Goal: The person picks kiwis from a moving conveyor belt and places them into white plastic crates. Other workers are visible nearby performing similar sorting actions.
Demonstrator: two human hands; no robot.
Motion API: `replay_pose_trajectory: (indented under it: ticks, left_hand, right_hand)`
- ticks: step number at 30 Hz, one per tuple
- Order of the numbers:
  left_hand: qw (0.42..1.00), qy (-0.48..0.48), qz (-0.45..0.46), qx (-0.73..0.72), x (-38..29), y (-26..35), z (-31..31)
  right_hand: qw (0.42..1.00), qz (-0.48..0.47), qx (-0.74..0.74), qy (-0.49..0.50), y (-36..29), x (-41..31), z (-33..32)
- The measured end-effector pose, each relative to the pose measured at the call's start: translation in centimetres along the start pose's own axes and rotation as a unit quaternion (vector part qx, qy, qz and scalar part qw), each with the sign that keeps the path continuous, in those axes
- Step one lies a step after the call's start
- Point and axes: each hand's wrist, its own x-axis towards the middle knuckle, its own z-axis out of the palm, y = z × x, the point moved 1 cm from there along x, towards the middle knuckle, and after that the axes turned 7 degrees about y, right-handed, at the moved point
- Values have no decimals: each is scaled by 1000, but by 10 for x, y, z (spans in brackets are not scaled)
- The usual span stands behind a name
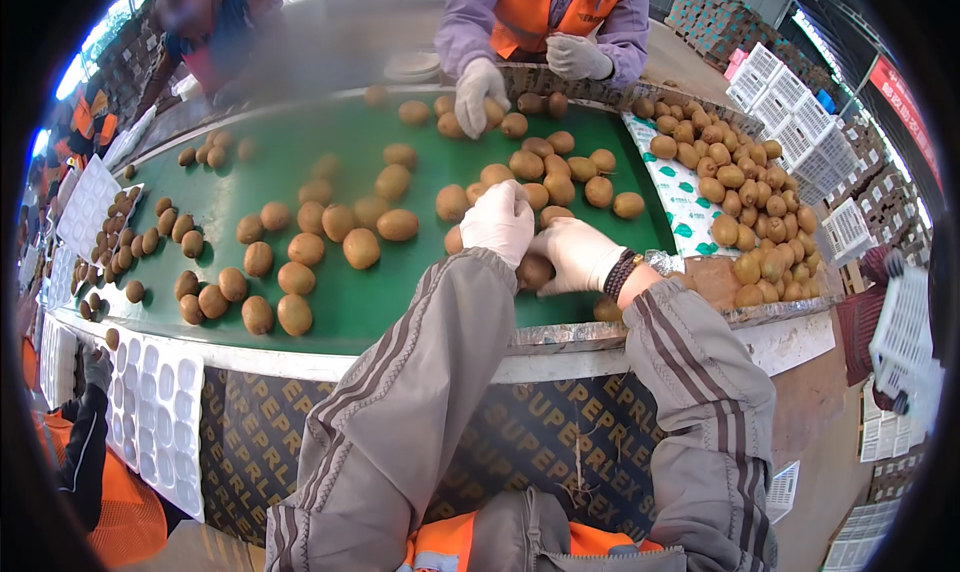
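Note:
Many brown kiwifruit [361, 248] lie spread over a green conveyor belt [390, 302] in front of me. My left hand [498, 223], in a pale glove, is above the belt with its fingers bent inward among several kiwifruit; whether it grips one is hidden. Close on its right, my right hand [576, 255], also gloved, reaches over a kiwifruit [534, 272] lying partly under its fingers and palm. A firm hold on that fruit cannot be made out. A loose group of kiwifruit [559, 188] sits just beyond both hands.
Across the belt a co-worker's gloved hand [480, 97] touches kiwifruit. A large heap of kiwifruit [750, 189] lies at the right, beside a printed sheet [686, 197]. White moulded trays [154, 422] stand at the lower left near another person. White plastic crates [814, 144] are stacked farther right.

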Motion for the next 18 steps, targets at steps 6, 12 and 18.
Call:
replay_pose_trajectory:
  ticks: [6, 12, 18]
  left_hand:
    - [974, -63, -42, -213, -1, -14, 17]
    - [929, -180, -142, -289, -4, -8, 29]
    - [975, -75, 53, -201, -4, -17, 28]
  right_hand:
    - [960, 201, 12, 192, 24, -4, -30]
    - [953, 174, 23, 248, 32, -12, -13]
    - [969, 169, -76, 165, 21, -1, -10]
